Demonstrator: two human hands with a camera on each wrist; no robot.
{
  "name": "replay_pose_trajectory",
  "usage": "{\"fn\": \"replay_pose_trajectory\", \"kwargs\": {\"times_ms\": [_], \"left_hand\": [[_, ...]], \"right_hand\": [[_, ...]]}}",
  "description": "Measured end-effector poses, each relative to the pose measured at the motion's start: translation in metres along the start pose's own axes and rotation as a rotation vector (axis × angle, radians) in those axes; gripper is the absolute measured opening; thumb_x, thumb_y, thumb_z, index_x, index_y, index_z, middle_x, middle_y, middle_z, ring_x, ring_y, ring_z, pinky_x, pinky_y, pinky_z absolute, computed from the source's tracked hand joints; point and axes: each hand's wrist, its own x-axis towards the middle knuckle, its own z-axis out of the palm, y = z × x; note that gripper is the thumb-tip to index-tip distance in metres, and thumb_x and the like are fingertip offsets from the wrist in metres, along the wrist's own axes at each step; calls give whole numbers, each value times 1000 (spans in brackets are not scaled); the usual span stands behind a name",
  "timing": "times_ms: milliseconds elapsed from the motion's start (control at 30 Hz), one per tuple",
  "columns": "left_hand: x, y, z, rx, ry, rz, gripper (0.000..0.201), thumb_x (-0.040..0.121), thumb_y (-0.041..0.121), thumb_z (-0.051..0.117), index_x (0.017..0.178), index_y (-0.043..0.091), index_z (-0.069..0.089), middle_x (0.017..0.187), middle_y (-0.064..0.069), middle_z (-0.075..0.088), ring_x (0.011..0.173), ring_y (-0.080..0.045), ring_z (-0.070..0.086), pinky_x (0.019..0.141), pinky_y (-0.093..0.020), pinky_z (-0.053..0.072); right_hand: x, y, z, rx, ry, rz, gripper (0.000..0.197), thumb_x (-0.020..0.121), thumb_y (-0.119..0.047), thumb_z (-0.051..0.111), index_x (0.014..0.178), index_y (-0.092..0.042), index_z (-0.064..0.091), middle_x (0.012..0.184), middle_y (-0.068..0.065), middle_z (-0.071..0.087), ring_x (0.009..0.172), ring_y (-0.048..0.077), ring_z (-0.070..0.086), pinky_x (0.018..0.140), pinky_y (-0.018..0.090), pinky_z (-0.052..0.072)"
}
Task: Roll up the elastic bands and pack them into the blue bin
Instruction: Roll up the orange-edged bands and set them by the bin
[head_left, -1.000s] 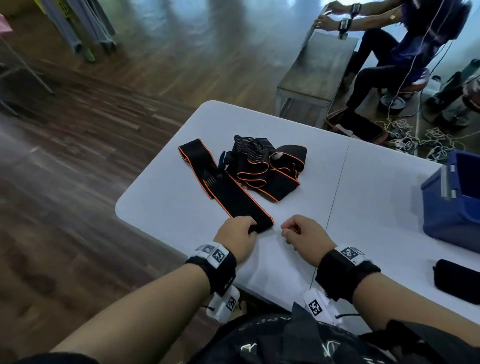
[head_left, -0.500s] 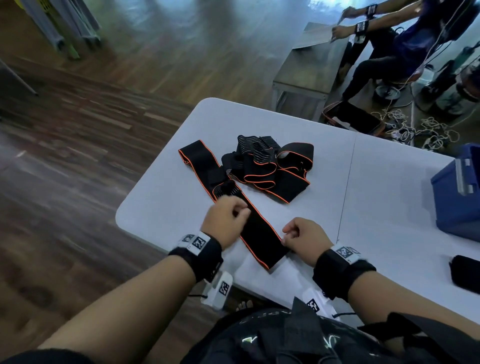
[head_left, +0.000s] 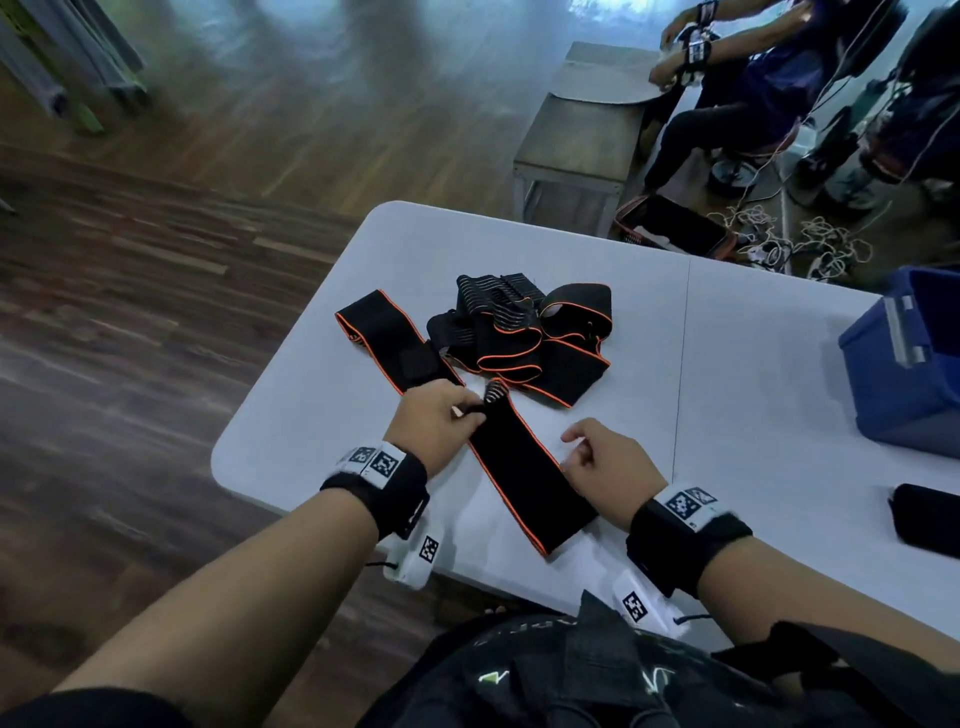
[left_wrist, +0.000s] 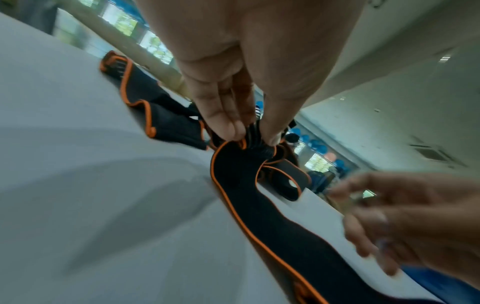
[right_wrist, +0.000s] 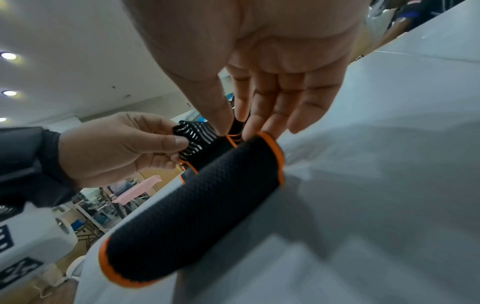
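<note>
**Band end pinched on the table**

The black elastic band with orange edging (head_left: 524, 473) lies flat on the white table (head_left: 291, 415). The left hand (head_left: 436, 423) pinches its striped end; the right hand (head_left: 608, 470), fingers relaxed, hovers beside its edge. The blue plastic bin (head_left: 904, 384) sits beyond the right hand.

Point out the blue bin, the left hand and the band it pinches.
blue bin (head_left: 904, 395): head view, its near side wall.
left hand (head_left: 434, 423): head view, back of the hand.
band (head_left: 524, 478): head view, flat black middle of the strip.
</note>
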Motion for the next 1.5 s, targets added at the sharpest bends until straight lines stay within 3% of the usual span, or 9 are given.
{"fn": "replay_pose_trajectory", "kwargs": {"times_ms": [133, 267, 400, 500, 700, 900, 1167, 1333, 1500], "left_hand": [[-8, 15, 11, -80, -69, 211, 16, 78, 17, 81, 94, 19, 80, 85, 6, 67, 77, -8, 60, 74, -24, 49], [-11, 30, 14, -131, -112, 261, 16, 78, 19, 82, 94, 22, 80, 82, 11, 65, 75, -2, 55, 71, -12, 43], [-4, 25, -6, -247, -111, 96, 19, 76, 35, 86, 89, 27, 75, 84, 13, 68, 76, -5, 64, 70, -16, 50], [14, -2, -30, -149, 0, -61, 12, 86, 36, 77, 87, 24, 72, 80, 14, 66, 72, 0, 58, 69, -13, 45], [59, -97, -79, -27, 218, -544, 25, 90, 32, 67, 112, 20, 64, 105, -3, 70, 98, -25, 64, 81, -28, 44], [75, -125, -75, -89, 186, -607, 33, 89, 30, 68, 122, 25, 68, 118, -7, 71, 106, -28, 67, 97, -35, 52], [79, -115, -73, -126, 144, -549, 10, 74, 23, 70, 70, 14, 72, 71, -9, 73, 77, -32, 71, 74, -40, 59], [73, -107, -87, -275, 213, -594, 29, 72, 35, 82, 61, 15, 64, 59, -2, 73, 71, -24, 76, 75, -41, 63], [65, -94, -107, -176, 236, -559, 20, 69, 23, 79, 59, 13, 66, 59, 0, 72, 69, -21, 74, 69, -36, 62]], "right_hand": [[7, -24, -1, 119, 15, -112, 54, 88, -26, 68, 132, -44, 44, 82, -8, 67, 74, 8, 64, 76, 25, 52], [13, -32, -3, 136, 95, -139, 37, 87, -23, 68, 119, -41, 60, 88, -11, 67, 74, 8, 62, 75, 23, 48], [16, -28, -6, 139, 135, -95, 6, 91, -27, 65, 88, -32, 65, 80, -9, 67, 74, 7, 62, 68, 25, 45], [14, -23, -7, 148, 141, -74, 10, 93, -29, 63, 83, -30, 64, 76, -9, 65, 71, 6, 61, 66, 25, 42], [5, -18, -2, 191, 152, -50, 20, 95, -34, 60, 77, -26, 65, 65, -6, 63, 61, 6, 56, 62, 26, 43], [1, -18, -1, 189, 185, -21, 21, 95, -38, 59, 78, -27, 67, 72, -3, 68, 68, 12, 62, 67, 34, 52], [-7, -21, -4, 237, 208, 35, 34, 88, -49, 62, 71, -19, 64, 68, 2, 66, 65, 22, 60, 67, 43, 52], [-9, -27, -8, 261, 229, 37, 33, 83, -42, 76, 68, -16, 61, 60, -4, 58, 58, 12, 52, 59, 30, 43], [-7, -36, -12, 272, 214, -28, 30, 86, -37, 73, 67, -18, 61, 59, -5, 58, 56, 10, 53, 59, 29, 43]]}}
